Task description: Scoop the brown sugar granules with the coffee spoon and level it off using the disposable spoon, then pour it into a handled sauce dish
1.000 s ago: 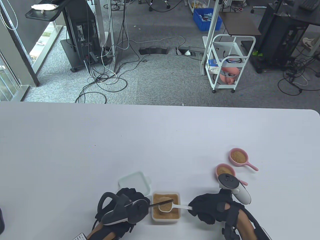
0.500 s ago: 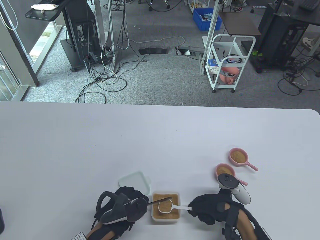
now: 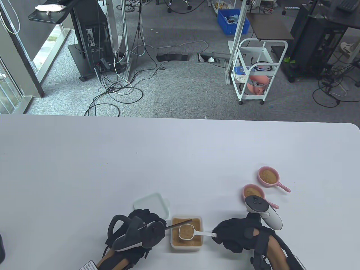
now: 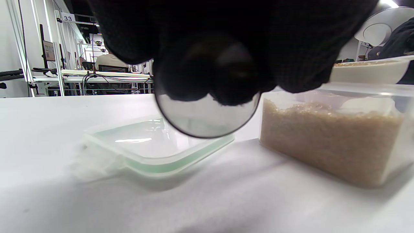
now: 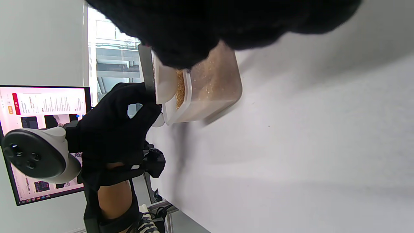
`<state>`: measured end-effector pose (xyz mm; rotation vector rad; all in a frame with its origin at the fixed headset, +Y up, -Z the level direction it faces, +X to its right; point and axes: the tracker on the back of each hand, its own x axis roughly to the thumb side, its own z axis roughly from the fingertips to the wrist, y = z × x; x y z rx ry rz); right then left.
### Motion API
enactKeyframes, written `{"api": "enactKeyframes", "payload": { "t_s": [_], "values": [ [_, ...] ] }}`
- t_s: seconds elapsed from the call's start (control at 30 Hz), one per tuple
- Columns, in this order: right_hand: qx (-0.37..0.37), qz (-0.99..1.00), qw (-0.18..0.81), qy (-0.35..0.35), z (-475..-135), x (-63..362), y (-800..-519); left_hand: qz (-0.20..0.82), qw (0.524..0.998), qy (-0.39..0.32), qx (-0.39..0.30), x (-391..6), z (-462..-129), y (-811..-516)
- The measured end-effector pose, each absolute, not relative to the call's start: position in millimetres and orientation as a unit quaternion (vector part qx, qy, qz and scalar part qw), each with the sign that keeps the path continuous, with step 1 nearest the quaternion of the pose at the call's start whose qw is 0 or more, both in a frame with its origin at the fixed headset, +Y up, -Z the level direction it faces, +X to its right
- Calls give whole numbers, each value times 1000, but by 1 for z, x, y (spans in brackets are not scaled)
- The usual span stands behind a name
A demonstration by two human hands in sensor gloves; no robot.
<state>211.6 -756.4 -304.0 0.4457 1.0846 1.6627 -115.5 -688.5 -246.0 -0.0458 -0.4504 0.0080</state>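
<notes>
White tabletop (image 3: 112, 157) carried the open sugar tub (image 3: 186, 247) at its near edge, so that whatever you scraped off fell back into the brown sugar (image 3: 197, 223). Your right hand (image 3: 233, 234) pinched the white coffee spoon (image 3: 186, 232), level and loaded above the tub, while your left hand (image 3: 140, 225) gripped the dark disposable spoon (image 3: 180, 224), laid across the bowl's far rim; both pink sauce dishes (image 3: 268, 176) waited further right.

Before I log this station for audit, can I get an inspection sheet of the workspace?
Surface: white table, bare over most of its area.
Job's things: clear plastic tub of brown sugar; white scoop spoon filled, over tub; dark thin spoon handle across it; two pink handled dishes holding sugar.
Clutter: pale green-rimmed lid beside tub.
Grippers: left hand holds dark handle; right hand holds white spoon.
Cables: none on table; many on floor.
Surroundings: white cart, blue bin.
</notes>
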Motion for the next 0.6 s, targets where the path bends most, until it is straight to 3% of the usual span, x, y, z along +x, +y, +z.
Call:
{"api": "enactKeyframes", "payload": {
  "t_s": [0.6],
  "values": [
    [185, 699, 525, 449, -305, 213, -755, 15, 978, -206, -17, -124, -250, -686]
  ]
}}
